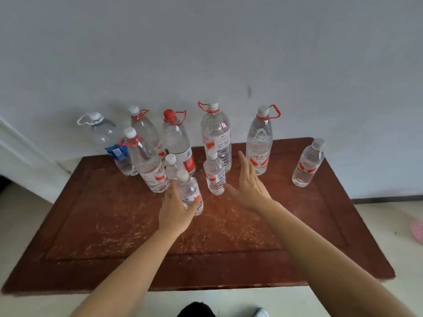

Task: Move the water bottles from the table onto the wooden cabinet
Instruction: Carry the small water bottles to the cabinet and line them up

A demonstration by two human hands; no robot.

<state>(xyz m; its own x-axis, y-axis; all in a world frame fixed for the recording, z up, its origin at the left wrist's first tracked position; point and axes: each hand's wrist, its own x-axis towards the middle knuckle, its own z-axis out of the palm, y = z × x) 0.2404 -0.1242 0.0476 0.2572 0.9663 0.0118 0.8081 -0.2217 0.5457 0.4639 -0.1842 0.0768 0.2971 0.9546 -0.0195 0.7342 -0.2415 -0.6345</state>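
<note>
- Labels are too blurred to read. A third small bottle [171, 167] is half hidden behind the front small bottle [190, 193].
- Your left fingers disappear behind that front bottle. I can't tell whether its base is on the wooden top [103, 225] or lifted off it.
- A pink object [417, 231] is cut off at the right edge, on the floor.
- Your left hand [175, 209] reaches in from lower left. It is wrapped round the front small bottle's lower body, with the thumb on the near side.
- Your right hand [248, 188] is spread flat, fingers straight and pointing at the wall, holding nothing. Its thumb tip is just beside the base of the second small bottle [214, 177], and contact isn't clear.
- The large handled bottles [216, 133] stand upright along the back edge by the wall. A lone small bottle [309, 163] stands well apart at the right.
</note>
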